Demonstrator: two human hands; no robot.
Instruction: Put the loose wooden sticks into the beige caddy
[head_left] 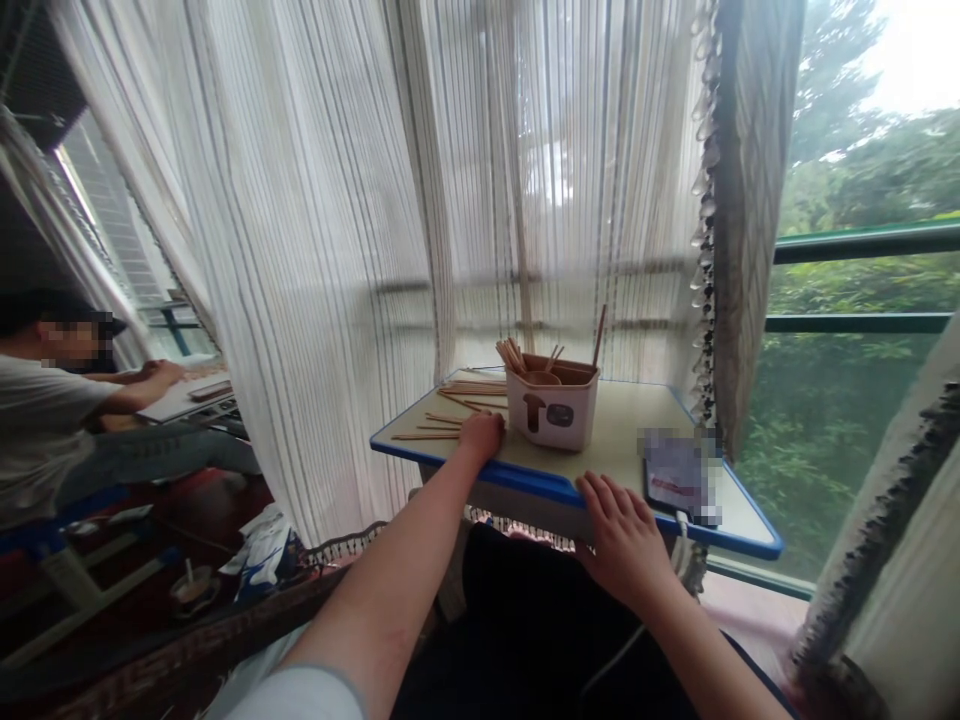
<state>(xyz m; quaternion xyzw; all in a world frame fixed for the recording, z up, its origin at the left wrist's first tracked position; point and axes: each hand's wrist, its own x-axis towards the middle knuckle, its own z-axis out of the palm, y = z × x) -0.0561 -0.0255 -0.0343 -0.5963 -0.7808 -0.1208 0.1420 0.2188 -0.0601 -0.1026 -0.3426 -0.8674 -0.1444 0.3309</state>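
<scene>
My left hand (482, 435) is closed low over the desk, its fingers curled round the right ends of some thin wooden chopsticks (429, 434); how many lie under the fingers is hidden. More chopsticks (472, 388) are spread behind it. Just right of that hand stands a white and brown plastic holder (553, 412) with dark pictures on its front. Several chopsticks (510, 354) and a wooden spoon (541, 378) are in it, and one longer stick (600, 335) rises at its right. My right hand (619, 515) rests on the desk's front edge, fingers stretched out, holding nothing.
The small desk (615, 430) has a blue rim. A phone (679, 478) with a white cable lies at its right. Sheer curtains (315, 250) hang behind, beside a railed window (862, 320). At left, another person (45, 410) works at a table; a cup (193, 590) stands below.
</scene>
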